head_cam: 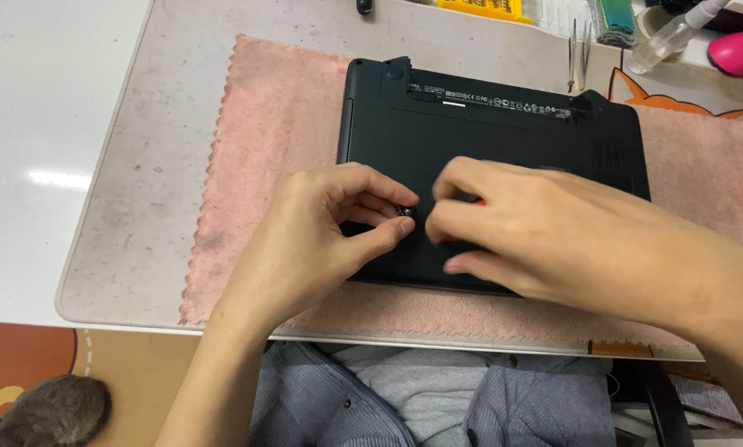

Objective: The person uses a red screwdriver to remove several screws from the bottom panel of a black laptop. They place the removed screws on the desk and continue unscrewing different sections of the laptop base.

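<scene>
A black laptop lies bottom side up on a pink cloth, near the middle of the desk. Both hands meet over the near half of its base panel.

The left hand is curled, with thumb and forefinger almost closed on a small dark metallic part just above the panel. The pinch is narrow; the part sits between the fingertips.

The right hand lies just right of that part, fingers bent down and drawn together. A red item shows between its fingers, mostly hidden, so its kind cannot be told. The fingertips touch or nearly touch the panel.

The cloth rests on a grey mat that covers the white desk. At the far right edge are metal tweezers, a clear spray bottle and a pink rounded object. A yellow tray lies at the far edge.
</scene>
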